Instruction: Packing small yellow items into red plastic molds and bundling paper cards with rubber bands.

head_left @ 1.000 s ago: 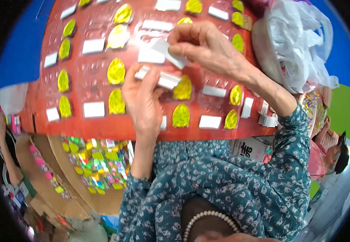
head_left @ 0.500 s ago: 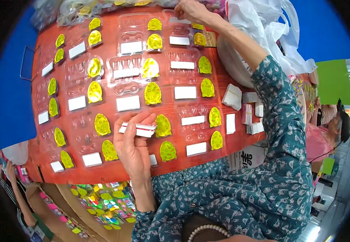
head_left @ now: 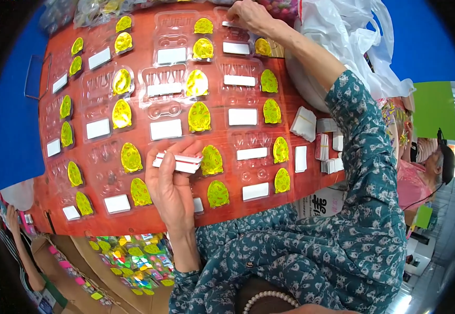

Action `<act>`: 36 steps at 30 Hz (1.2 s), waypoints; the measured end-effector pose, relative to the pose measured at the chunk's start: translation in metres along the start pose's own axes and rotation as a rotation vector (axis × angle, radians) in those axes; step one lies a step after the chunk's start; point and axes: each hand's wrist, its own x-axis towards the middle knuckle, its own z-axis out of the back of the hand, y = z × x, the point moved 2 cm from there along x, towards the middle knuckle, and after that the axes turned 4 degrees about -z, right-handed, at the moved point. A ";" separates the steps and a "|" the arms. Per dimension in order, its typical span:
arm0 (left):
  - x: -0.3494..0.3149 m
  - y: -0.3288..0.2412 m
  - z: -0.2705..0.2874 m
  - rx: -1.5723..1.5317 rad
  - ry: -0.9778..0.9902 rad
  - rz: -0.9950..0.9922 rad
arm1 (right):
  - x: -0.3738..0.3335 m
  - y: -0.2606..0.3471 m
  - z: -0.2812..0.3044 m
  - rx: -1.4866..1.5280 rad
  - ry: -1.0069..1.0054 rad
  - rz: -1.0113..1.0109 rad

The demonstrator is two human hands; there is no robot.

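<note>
My left hand [head_left: 171, 183] holds a small stack of white cards [head_left: 179, 161] with red edges, the thumb on top and fingers curled beneath. At the far end of the table, my right hand [head_left: 251, 17] is closed, its bent fingertips at a white card [head_left: 228, 24] over a clear plastic tray. The fingers partly hide that card. Clear moulded trays [head_left: 165, 78] lie in rows, most with a white card [head_left: 166, 129] and yellow egg-shaped pieces [head_left: 199, 116] in their hollows.
The red table [head_left: 143, 31] carries more white card stacks [head_left: 303, 124] on its right. White plastic bags [head_left: 337, 42] bulge at the far right, beside a pale rounded container. Below the near edge, a cardboard box [head_left: 96, 261] holds colourful packs. Other people are at both sides.
The view has shifted slightly. My right hand has come down a little over the far tray, and its wrist now covers a yellow piece. My left hand keeps the stack, turned slightly.
</note>
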 end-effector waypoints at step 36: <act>0.005 0.006 0.015 -0.167 -0.029 0.023 | -0.011 -0.039 -0.015 -0.102 -0.292 0.335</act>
